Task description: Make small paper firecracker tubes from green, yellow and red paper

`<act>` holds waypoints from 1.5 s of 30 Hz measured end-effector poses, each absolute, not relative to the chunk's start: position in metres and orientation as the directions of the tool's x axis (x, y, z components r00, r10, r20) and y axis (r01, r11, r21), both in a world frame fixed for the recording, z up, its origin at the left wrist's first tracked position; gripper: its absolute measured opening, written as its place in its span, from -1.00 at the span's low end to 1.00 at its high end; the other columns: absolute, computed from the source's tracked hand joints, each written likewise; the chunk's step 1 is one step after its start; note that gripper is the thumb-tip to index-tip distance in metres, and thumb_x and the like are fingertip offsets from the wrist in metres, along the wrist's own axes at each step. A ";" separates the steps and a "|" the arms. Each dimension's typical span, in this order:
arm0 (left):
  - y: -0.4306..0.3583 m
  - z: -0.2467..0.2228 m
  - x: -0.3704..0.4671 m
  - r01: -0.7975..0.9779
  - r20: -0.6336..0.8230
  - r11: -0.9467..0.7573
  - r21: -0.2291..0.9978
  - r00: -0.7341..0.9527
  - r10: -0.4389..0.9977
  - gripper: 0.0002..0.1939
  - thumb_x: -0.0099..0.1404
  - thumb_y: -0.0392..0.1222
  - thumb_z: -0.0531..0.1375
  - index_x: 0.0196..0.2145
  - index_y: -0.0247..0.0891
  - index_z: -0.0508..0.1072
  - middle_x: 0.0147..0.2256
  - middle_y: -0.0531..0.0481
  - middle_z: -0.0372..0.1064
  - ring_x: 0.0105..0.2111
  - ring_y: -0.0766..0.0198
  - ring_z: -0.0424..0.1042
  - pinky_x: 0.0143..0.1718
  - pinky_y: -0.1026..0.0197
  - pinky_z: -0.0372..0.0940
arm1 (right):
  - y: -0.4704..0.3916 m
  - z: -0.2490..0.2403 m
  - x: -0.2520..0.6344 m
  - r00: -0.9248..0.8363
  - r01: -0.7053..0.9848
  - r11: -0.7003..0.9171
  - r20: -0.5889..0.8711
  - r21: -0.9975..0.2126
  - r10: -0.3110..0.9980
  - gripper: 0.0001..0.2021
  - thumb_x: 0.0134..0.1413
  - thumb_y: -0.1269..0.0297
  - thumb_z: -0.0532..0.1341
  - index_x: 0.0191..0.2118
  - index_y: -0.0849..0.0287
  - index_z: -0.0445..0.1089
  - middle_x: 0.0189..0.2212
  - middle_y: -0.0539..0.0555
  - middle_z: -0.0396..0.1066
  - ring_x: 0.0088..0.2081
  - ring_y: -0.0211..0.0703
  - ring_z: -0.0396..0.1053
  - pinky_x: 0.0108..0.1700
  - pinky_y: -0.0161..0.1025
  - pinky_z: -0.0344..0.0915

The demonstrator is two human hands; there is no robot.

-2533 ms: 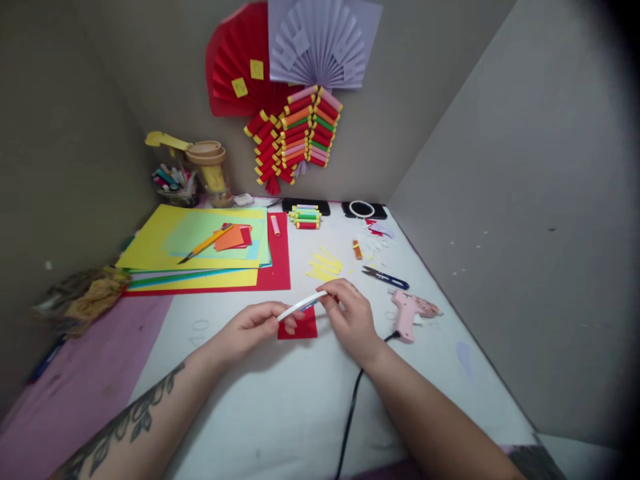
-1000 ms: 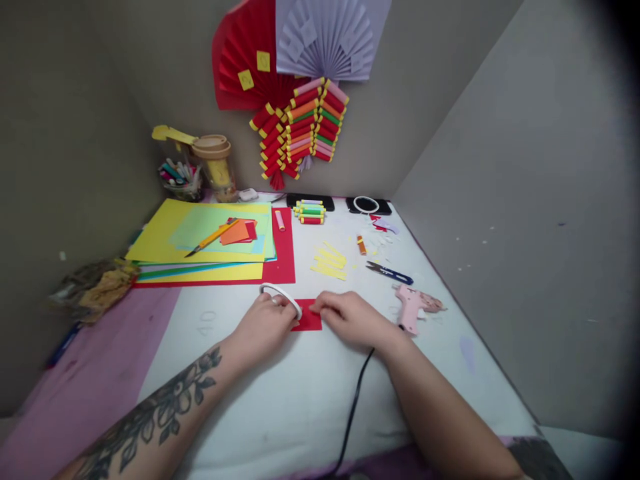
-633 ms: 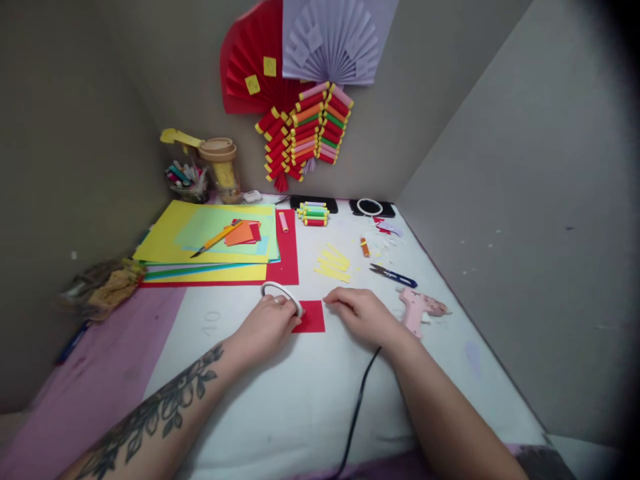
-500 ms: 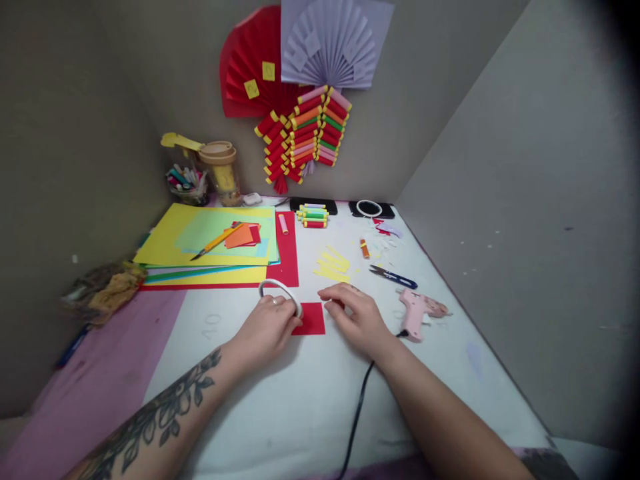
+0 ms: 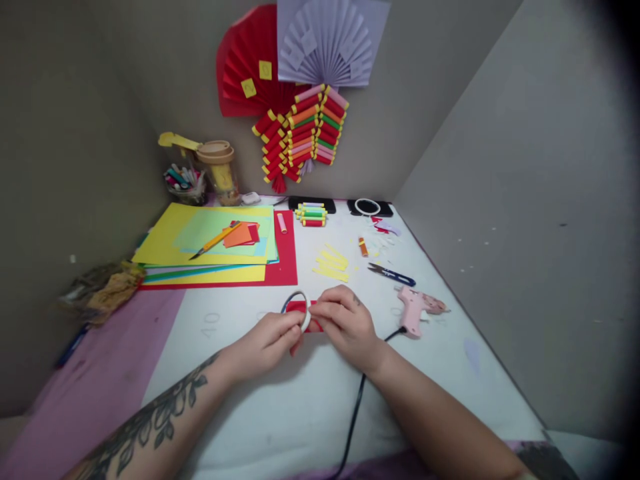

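Observation:
My left hand (image 5: 273, 339) is closed on a thin white roll of tape (image 5: 305, 313), which stands tilted over a small red paper piece (image 5: 296, 307). Against the right side of the roll, my right hand (image 5: 347, 327) has its thumb and fingers pinched together at the tape's edge. Whatever lies right between those fingertips is too small to make out. Both hands partly cover the red paper.
Yellow paper strips (image 5: 331, 263) lie beyond my hands. Thread snips (image 5: 391, 274) and a pink glue gun (image 5: 414, 310) with a black cord (image 5: 356, 407) are at right. Coloured sheets (image 5: 165, 233) with a craft knife (image 5: 215, 241) lie at left; small paper rolls (image 5: 313, 215) sit behind.
The roll of tape has turned and moved right, between my hands. My right hand has closed in from apart to meet its edge. The view has shifted slightly.

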State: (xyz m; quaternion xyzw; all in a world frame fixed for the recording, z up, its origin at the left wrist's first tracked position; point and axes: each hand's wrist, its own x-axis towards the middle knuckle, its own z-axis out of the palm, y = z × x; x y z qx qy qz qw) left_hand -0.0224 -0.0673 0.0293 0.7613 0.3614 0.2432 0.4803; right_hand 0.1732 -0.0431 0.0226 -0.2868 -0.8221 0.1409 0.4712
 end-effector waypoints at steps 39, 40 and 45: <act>-0.060 0.036 -0.026 0.545 -0.016 -0.008 0.839 0.038 0.999 -0.75 0.24 -0.14 0.01 -0.46 -0.25 0.42 -0.51 0.09 0.42 -0.50 0.32 0.34 -0.47 0.33 0.15 | -0.034 0.030 0.187 -0.241 0.429 0.649 0.613 -0.628 0.753 -0.90 0.06 0.47 0.14 -0.39 0.13 0.32 -0.34 0.06 0.29 -0.28 -0.18 0.30 -0.27 -0.22 0.25; -0.059 0.037 -0.029 0.520 0.001 0.011 0.854 -0.022 1.000 -0.74 0.24 -0.11 0.02 -0.44 -0.25 0.44 -0.49 0.07 0.44 -0.48 0.30 0.36 -0.46 0.33 0.17 | -0.034 0.031 0.188 -0.237 0.409 0.653 0.617 -0.638 0.751 -0.90 0.06 0.47 0.13 -0.40 0.13 0.30 -0.35 0.05 0.28 -0.29 -0.18 0.29 -0.27 -0.22 0.24; -0.044 0.044 -0.063 0.693 0.170 0.085 0.716 -0.291 0.942 -0.68 0.27 -0.03 -0.01 -0.29 -0.24 0.47 -0.36 -0.02 0.51 -0.35 0.22 0.45 -0.33 0.30 0.24 | -0.023 0.032 0.202 -0.019 0.373 0.560 0.597 -0.740 0.802 -0.91 0.07 0.43 0.14 -0.43 0.13 0.30 -0.36 0.04 0.28 -0.28 -0.18 0.28 -0.26 -0.22 0.23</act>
